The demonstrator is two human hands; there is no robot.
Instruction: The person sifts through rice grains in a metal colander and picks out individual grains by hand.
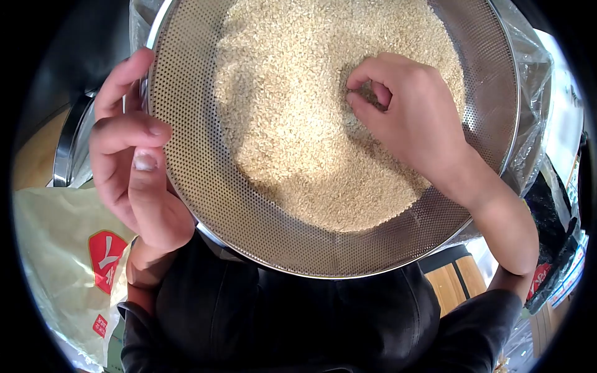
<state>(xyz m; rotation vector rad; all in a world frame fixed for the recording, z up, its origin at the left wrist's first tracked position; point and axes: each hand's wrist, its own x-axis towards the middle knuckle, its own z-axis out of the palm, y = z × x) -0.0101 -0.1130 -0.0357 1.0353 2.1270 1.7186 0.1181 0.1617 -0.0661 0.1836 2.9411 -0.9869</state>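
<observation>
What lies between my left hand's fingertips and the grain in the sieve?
In the head view, a grain-free strip of the sieve's perforated wall lies between the left hand and the grain.

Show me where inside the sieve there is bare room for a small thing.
On the sieve, bare: left band between grain and rim, beside the left hand; right strip between grain and rim, beyond the right hand. Crowded: the middle, with grain and that hand.

The pale bag (56,236) bears a red emblem (99,273) and smaller red label (99,325), white characters unreadable.
</observation>
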